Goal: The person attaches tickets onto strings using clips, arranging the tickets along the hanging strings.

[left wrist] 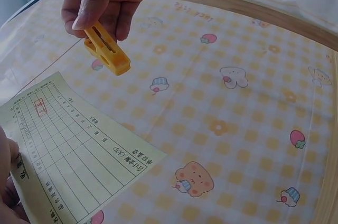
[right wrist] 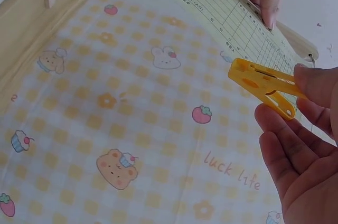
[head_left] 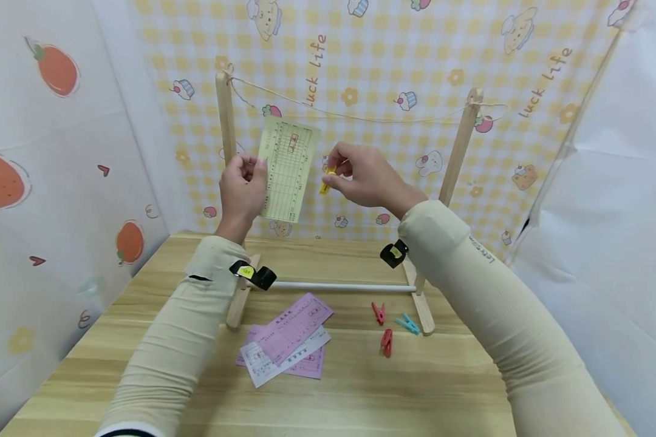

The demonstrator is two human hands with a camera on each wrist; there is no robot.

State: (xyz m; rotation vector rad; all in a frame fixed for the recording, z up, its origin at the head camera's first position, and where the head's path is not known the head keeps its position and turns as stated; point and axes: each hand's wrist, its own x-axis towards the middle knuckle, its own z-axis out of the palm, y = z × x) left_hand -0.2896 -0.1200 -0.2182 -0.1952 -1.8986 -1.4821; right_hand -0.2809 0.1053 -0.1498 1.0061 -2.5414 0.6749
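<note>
My left hand [head_left: 243,191] pinches a pale green printed receipt slip [head_left: 290,173] by its left edge, holding it upright just below a string [head_left: 328,111]. That string sags between two wooden posts. To the right of the slip, my right hand [head_left: 369,176] pinches a yellow clothespin [head_left: 326,181] by its handle end. In the right wrist view the clothespin [right wrist: 264,84] sits between thumb and fingers, its clamping end pointing away from the hand. Slip and clothespin are apart in the left wrist view, where the slip [left wrist: 74,150] lies lower left.
Pink and white slips [head_left: 295,328] lie overlapping on the wooden table [head_left: 361,394]. To their right are two red clothespins [head_left: 379,313] and a blue one [head_left: 407,323]. A white rod [head_left: 333,286] joins the feet of the left post [head_left: 226,115] and right post [head_left: 459,152].
</note>
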